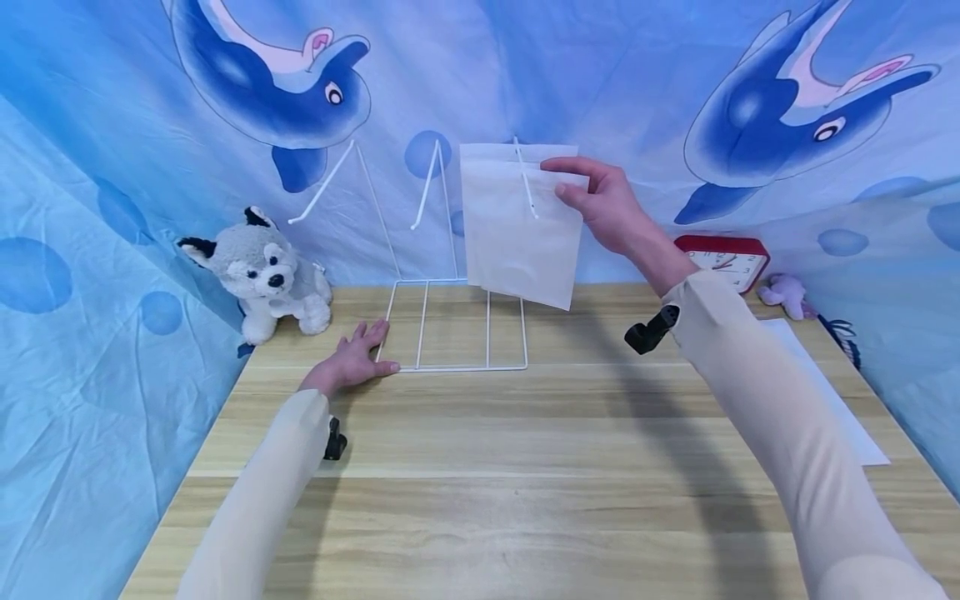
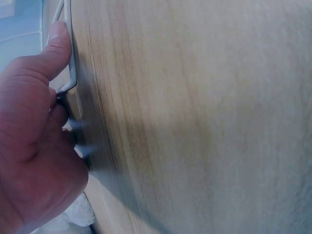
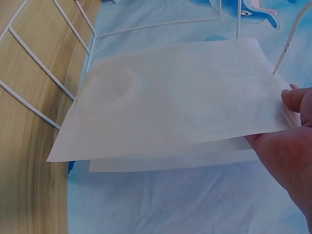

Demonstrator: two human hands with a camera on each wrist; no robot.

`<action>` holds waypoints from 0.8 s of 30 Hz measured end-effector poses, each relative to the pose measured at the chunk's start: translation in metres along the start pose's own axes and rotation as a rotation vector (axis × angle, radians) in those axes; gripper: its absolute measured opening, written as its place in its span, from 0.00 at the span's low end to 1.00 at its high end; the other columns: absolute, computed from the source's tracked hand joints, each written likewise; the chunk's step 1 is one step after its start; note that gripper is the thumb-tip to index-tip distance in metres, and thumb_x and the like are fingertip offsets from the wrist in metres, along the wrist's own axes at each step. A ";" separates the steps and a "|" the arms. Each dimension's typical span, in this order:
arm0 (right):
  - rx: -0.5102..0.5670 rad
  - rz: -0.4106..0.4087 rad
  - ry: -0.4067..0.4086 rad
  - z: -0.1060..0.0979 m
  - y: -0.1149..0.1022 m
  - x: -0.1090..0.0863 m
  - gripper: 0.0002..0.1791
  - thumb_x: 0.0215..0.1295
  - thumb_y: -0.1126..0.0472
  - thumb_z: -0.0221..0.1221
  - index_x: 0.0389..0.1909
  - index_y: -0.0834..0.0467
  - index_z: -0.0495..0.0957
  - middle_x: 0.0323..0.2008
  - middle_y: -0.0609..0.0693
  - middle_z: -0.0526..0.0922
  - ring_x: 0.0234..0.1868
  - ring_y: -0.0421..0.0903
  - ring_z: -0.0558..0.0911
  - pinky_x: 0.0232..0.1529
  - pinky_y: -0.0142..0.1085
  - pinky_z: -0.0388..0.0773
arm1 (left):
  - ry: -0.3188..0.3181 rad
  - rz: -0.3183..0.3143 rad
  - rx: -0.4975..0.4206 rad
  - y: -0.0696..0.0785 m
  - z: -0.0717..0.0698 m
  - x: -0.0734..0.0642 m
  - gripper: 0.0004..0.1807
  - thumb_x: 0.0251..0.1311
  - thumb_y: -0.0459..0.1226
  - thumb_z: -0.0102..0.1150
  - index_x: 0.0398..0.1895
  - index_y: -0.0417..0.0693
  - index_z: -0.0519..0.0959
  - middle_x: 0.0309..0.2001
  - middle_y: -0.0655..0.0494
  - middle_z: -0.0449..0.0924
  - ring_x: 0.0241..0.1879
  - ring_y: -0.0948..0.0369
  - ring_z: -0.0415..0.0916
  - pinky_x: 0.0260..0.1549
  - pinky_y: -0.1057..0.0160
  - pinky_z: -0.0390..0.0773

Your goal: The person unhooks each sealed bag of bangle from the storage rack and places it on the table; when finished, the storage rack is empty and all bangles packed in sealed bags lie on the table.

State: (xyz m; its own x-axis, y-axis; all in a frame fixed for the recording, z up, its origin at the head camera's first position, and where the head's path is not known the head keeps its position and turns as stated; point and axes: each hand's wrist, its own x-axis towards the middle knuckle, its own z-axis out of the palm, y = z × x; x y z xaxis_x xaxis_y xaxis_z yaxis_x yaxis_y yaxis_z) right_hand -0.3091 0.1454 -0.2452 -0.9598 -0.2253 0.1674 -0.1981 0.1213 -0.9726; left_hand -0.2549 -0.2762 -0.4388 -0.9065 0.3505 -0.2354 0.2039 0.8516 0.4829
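A white wire rack (image 1: 457,369) stands on the table, its upright prongs slanting forward. Two white paper bags (image 1: 517,242) hang at its right prong (image 1: 527,183), one in front of the other. My right hand (image 1: 600,200) pinches the front bag's upper right edge between thumb and fingers. The right wrist view shows a faint round outline on this front bag (image 3: 185,97), with the second bag (image 3: 170,163) behind it. My left hand (image 1: 356,358) rests at the rack base's front left corner, its thumb (image 2: 57,46) along the front wire and the other fingers at the side wire.
A grey and white plush husky (image 1: 262,275) sits left of the rack. At the back right stand a red square clock (image 1: 727,258) and a small purple plush toy (image 1: 783,292). A white sheet (image 1: 825,392) lies at the table's right side, under the right forearm.
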 end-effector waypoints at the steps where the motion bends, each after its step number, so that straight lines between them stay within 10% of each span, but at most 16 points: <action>1: 0.002 0.001 -0.001 0.000 0.000 -0.001 0.20 0.75 0.67 0.54 0.64 0.51 0.79 0.65 0.50 0.72 0.51 0.52 0.81 0.51 0.37 0.81 | 0.000 0.000 -0.001 0.000 0.000 0.000 0.50 0.68 0.48 0.61 0.78 0.33 0.43 0.78 0.36 0.36 0.75 0.35 0.27 0.68 0.32 0.29; 13: -0.132 0.008 -0.028 -0.002 -0.006 -0.022 0.19 0.76 0.62 0.54 0.64 0.48 0.79 0.59 0.52 0.76 0.37 0.46 0.83 0.45 0.33 0.80 | 0.004 0.000 0.007 0.003 -0.002 -0.001 0.49 0.68 0.47 0.61 0.78 0.32 0.43 0.78 0.35 0.37 0.75 0.34 0.27 0.67 0.32 0.30; 24: -0.063 -0.009 -0.076 -0.006 -0.004 -0.042 0.18 0.76 0.64 0.54 0.62 0.52 0.80 0.63 0.51 0.72 0.46 0.49 0.84 0.46 0.34 0.82 | -0.003 -0.009 0.005 0.004 -0.001 -0.002 0.50 0.68 0.47 0.61 0.78 0.33 0.43 0.78 0.35 0.36 0.75 0.35 0.27 0.68 0.32 0.30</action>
State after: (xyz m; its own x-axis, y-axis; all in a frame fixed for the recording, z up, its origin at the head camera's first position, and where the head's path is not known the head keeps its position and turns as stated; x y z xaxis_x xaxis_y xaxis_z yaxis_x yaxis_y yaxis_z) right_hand -0.2697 0.1602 -0.2475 -0.9406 -0.2988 0.1612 -0.2212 0.1790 -0.9587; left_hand -0.2532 -0.2738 -0.4354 -0.9071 0.3443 -0.2419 0.1982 0.8567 0.4762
